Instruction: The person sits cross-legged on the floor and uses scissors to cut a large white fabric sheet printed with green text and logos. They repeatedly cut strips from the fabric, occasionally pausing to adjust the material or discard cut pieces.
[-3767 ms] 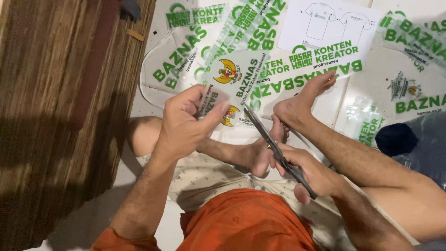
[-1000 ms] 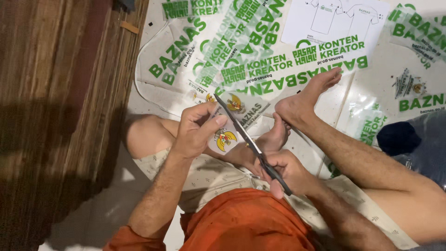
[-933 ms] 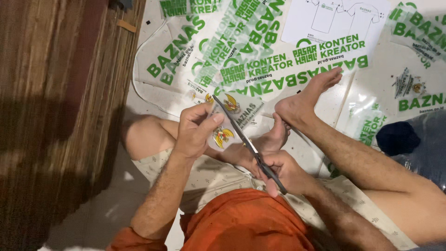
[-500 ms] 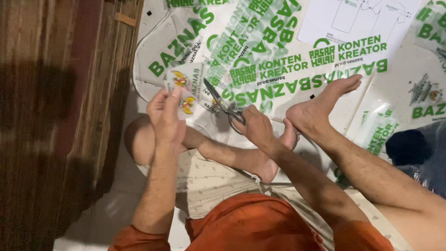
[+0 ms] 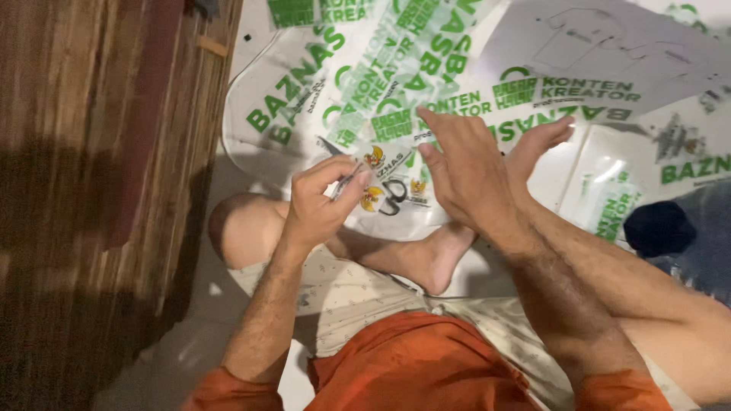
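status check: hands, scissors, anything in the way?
Left hand pinching small printed cutout. Right hand open, empty, raised. Scissors lying on printed plastic sheets. Bare foot just below them.

Seen from above: left hand (image 5: pixel 320 205) pinching a small cut piece of clear printed plastic (image 5: pixel 352 180) between thumb and fingertips, beside black-handled scissors (image 5: pixel 390 199) lying on the sheets. Right hand (image 5: pixel 464 171) lifted open with fingers spread, holding nothing, above white and clear plastic sheets with green lettering (image 5: pixel 426 84) spread across the pale floor (image 5: pixel 190 350). Bare feet crossed just below, dark wooden panel (image 5: pixel 91 152) along the floor's left edge.
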